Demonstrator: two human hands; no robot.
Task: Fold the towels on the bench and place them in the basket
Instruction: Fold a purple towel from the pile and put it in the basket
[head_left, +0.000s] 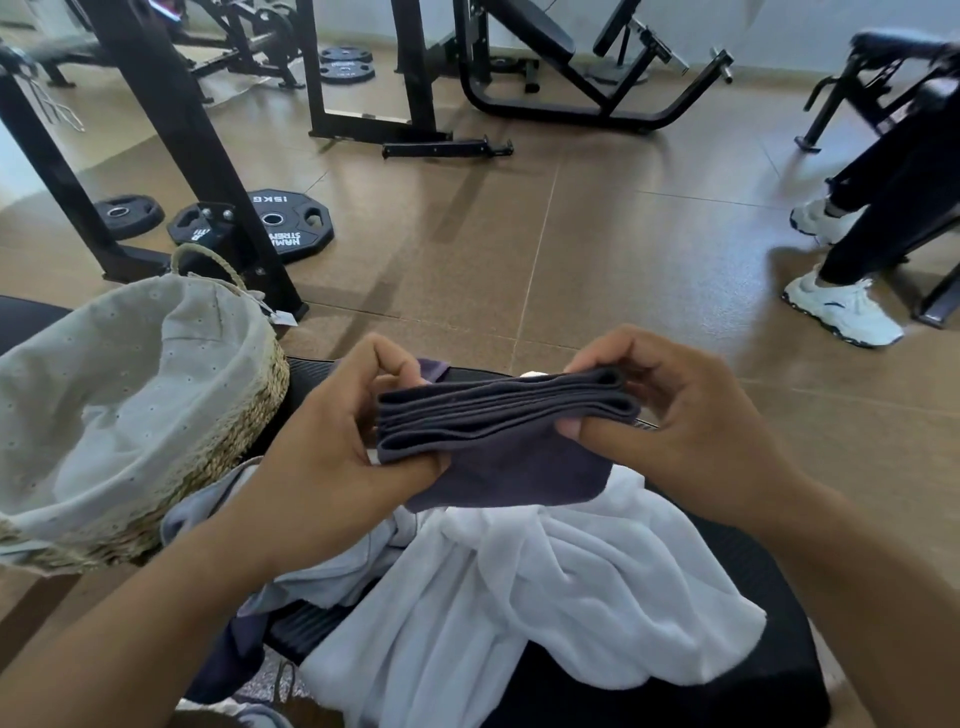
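Lined basket (130, 395) far left on bench end, nothing visible inside, nearer left hand. Left hand (332, 441) pinches dark towel (498, 431) at left end; right hand (691, 415) pinches right end. Towel held above bench (753, 670), long axis left-right, folded in stacked layers, neat. White towel (519, 587) crumpled beneath.

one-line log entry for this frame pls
left hand: grips dark towel | right hand: grips it | towel: folded, held over bench | basket: left | white towel: unfolded
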